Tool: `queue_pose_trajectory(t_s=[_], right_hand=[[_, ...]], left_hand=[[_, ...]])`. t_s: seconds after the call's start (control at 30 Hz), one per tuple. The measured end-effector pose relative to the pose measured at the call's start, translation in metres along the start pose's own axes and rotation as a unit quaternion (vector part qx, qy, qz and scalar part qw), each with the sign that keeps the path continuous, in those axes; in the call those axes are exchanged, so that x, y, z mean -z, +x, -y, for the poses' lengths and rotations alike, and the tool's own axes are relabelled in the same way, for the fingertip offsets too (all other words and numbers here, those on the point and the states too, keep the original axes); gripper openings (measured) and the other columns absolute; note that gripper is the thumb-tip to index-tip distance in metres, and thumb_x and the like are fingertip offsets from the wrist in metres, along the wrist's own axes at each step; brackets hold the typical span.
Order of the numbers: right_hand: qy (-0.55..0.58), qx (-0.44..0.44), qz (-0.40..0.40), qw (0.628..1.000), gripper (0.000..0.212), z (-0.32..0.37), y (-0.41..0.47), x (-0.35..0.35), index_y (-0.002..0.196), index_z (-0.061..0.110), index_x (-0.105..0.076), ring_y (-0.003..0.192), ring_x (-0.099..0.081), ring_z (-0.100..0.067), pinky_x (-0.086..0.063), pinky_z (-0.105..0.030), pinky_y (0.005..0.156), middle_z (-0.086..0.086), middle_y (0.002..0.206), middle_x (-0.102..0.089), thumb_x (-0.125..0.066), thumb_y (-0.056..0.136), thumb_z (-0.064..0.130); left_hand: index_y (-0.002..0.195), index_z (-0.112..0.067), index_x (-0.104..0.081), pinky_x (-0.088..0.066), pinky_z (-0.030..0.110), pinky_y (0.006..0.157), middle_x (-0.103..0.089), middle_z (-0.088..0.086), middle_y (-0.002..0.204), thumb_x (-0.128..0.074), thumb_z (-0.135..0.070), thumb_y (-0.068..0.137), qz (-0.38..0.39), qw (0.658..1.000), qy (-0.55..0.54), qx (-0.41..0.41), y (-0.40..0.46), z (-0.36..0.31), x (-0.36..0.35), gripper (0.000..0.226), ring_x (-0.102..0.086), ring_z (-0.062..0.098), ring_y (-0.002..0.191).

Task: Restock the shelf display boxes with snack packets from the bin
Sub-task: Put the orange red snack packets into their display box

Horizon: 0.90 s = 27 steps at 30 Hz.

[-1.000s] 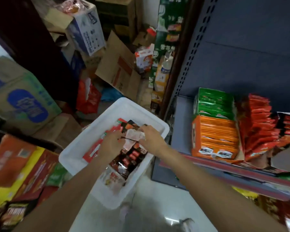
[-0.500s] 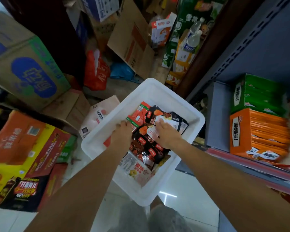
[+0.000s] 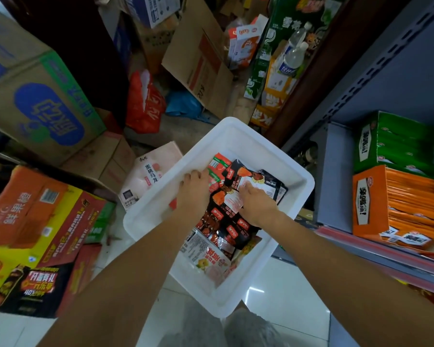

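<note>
Snack packets [image 3: 232, 221] heaped in the white bin [image 3: 296, 181], nothing lifted yet; right hand [image 3: 257, 205] now pressing fingers onto a black packet, left hand [image 3: 194, 189] loosely curled on red ones (grip unclear); orange display box [image 3: 370, 199] waiting on the shelf, view swung down from it

The white bin [image 3: 296, 169] stands open at the top, so a hand can reach straight down; its far half shows bare wall, while the near half is packed with snack packets [image 3: 226, 221]. To the right, the shelf [image 3: 336, 176] has a bare strip at its left end, just beside the orange display box [image 3: 371, 199] with the green display box [image 3: 376, 139] behind it. Left of the bin, stacked cartons [image 3: 35, 101] and a pink box [image 3: 148, 176] touching the bin crowd the floor. Bare floor tiles [image 3: 286, 301] show near the bin's close corner.
</note>
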State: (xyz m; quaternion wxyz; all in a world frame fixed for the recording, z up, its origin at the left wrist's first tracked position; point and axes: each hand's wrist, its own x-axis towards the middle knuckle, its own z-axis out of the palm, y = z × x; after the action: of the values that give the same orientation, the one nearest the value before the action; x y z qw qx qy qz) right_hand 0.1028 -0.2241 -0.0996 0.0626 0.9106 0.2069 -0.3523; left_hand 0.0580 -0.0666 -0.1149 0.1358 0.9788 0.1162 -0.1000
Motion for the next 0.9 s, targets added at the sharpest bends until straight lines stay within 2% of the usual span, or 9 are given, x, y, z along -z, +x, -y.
queue_pose_trajectory(t_s=[0.07,0.13,0.27,0.37,0.57,0.63,0.73,0.8,0.9], right_hand=[[-0.008,0.003,-0.002,1.0,0.066,-0.001,0.001,0.002,0.151,0.015,-0.009,0.141,-0.022,-0.03,-0.037,-0.043,0.105,-0.005,0.16,0.0,-0.045,0.096,0.018],[-0.019,0.009,0.005,1.0,0.063,-0.002,0.002,0.005,0.151,0.015,-0.012,0.138,-0.028,-0.032,-0.04,-0.042,0.102,-0.005,0.16,-0.002,-0.043,0.097,0.018],[-0.038,0.022,0.016,0.999,0.06,-0.007,0.004,0.009,0.151,0.017,-0.013,0.134,-0.036,-0.033,-0.043,-0.041,0.098,-0.005,0.16,-0.001,-0.039,0.098,0.017],[-0.032,0.024,0.024,0.999,0.06,-0.009,0.005,0.011,0.151,0.017,-0.013,0.132,-0.04,-0.034,-0.043,-0.042,0.097,-0.004,0.16,-0.001,-0.039,0.097,0.016],[0.004,0.03,0.036,0.999,0.061,-0.01,0.001,0.015,0.151,0.017,-0.015,0.127,-0.045,-0.034,-0.045,-0.041,0.092,-0.006,0.158,-0.013,-0.04,0.096,0.011],[0.047,0.032,0.037,0.998,0.06,-0.012,0.0,0.017,0.15,0.017,-0.016,0.126,-0.045,-0.033,-0.044,-0.04,0.094,-0.009,0.154,-0.025,-0.042,0.096,0.014],[0.167,0.037,0.052,0.984,0.056,-0.013,-0.002,0.023,0.15,0.019,-0.021,0.136,-0.033,-0.029,-0.034,-0.036,0.106,-0.006,0.157,-0.02,-0.044,0.098,0.022],[0.284,0.021,0.041,0.958,0.054,-0.007,-0.006,0.027,0.149,0.018,-0.026,0.138,-0.031,-0.026,-0.029,-0.033,0.11,-0.007,0.156,-0.023,-0.045,0.099,0.025],[0.429,0.008,-0.01,0.903,0.05,0.009,-0.013,0.035,0.145,0.017,-0.035,0.135,-0.037,-0.023,-0.029,-0.026,0.105,-0.007,0.15,-0.036,-0.049,0.097,0.023]], left_hand=[[0.14,-0.02,-0.038,-0.034,0.042,0.105,-0.048,0.013,0.131,-0.05,-0.021,0.095,0.033,0.999,-0.03,-0.01,0.004,0.002,-0.003,0.047,-0.041,0.031,0.121],[0.14,-0.024,-0.035,-0.032,0.044,0.104,-0.05,0.012,0.133,-0.045,-0.027,0.097,0.05,0.999,-0.006,-0.01,0.005,0.003,-0.006,0.045,-0.041,0.034,0.121],[0.137,-0.023,-0.032,-0.041,0.048,0.099,-0.05,0.018,0.12,-0.048,-0.024,0.096,0.074,0.997,-0.033,0.009,0.001,-0.002,-0.006,0.044,-0.051,0.035,0.112],[0.134,-0.023,-0.032,-0.047,0.044,0.092,-0.052,0.014,0.108,-0.059,-0.014,0.09,0.047,0.993,-0.092,0.059,0.004,-0.009,0.001,0.052,-0.055,0.029,0.103],[0.136,-0.016,-0.031,-0.041,0.041,0.096,-0.054,0.013,0.117,-0.061,-0.009,0.089,-0.013,0.992,-0.094,0.086,-0.003,-0.017,0.011,0.056,-0.052,0.026,0.11],[0.137,-0.014,-0.033,-0.044,0.039,0.092,-0.057,0.01,0.114,-0.062,-0.01,0.088,-0.03,0.988,-0.12,0.097,-0.007,-0.015,0.02,0.057,-0.054,0.024,0.108],[0.135,-0.013,-0.038,-0.052,0.038,0.085,-0.063,0.01,0.106,-0.069,-0.022,0.085,-0.043,0.98,-0.172,0.095,-0.015,-0.013,0.037,0.059,-0.061,0.022,0.099],[0.134,-0.013,-0.041,-0.048,0.038,0.092,-0.064,0.01,0.111,-0.068,-0.025,0.084,-0.051,0.982,-0.161,0.089,-0.022,-0.011,0.048,0.058,-0.061,0.024,0.102],[0.133,-0.02,-0.041,-0.037,0.04,0.1,-0.065,0.007,0.116,-0.064,-0.023,0.088,-0.048,0.987,-0.118,0.094,-0.025,-0.006,0.057,0.051,-0.059,0.026,0.108]])
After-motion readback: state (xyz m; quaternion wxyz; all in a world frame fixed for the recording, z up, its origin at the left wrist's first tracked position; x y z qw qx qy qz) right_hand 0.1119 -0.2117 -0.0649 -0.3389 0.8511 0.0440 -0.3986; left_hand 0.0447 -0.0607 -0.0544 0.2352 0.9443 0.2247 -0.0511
